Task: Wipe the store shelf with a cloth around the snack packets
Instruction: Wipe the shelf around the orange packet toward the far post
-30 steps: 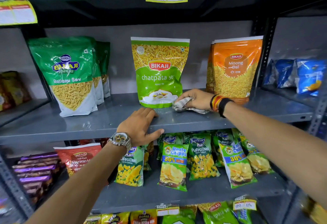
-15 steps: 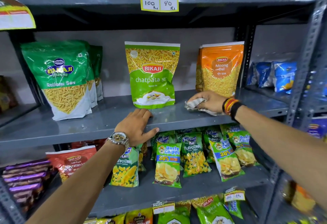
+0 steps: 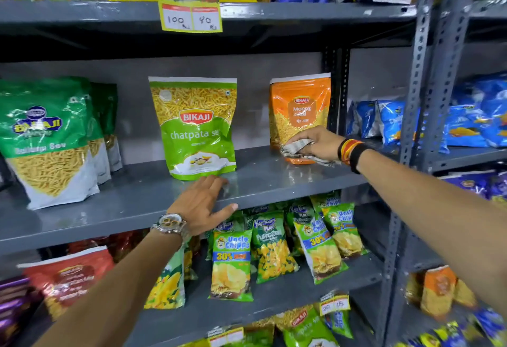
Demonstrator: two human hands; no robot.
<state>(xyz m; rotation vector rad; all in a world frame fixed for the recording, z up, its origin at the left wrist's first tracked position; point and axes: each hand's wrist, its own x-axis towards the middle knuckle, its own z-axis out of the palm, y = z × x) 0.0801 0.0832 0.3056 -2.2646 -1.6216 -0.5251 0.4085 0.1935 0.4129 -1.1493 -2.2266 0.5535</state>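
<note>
Right hand point(image 3: 319, 142) of mine clutches the crumpled cloth point(image 3: 297, 147), fingers curled over it, arm stretched out, pressing it on the grey shelf point(image 3: 274, 179) against the foot of the orange Moong Dal packet point(image 3: 300, 105). To that packet's left stands the green Chatpata Sev packet point(image 3: 196, 127); my left hand point(image 3: 201, 204) lies flat before it, fingers spread, thumb hooked over the shelf's front edge.

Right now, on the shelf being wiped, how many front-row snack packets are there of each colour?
Green: 2 (Ratlami Sev packet, chatpata sev packet)
Orange: 1 (Moong Dal packet)
Total: 3
Packets standing behind the Ratlami Sev packet are not counted.
</note>
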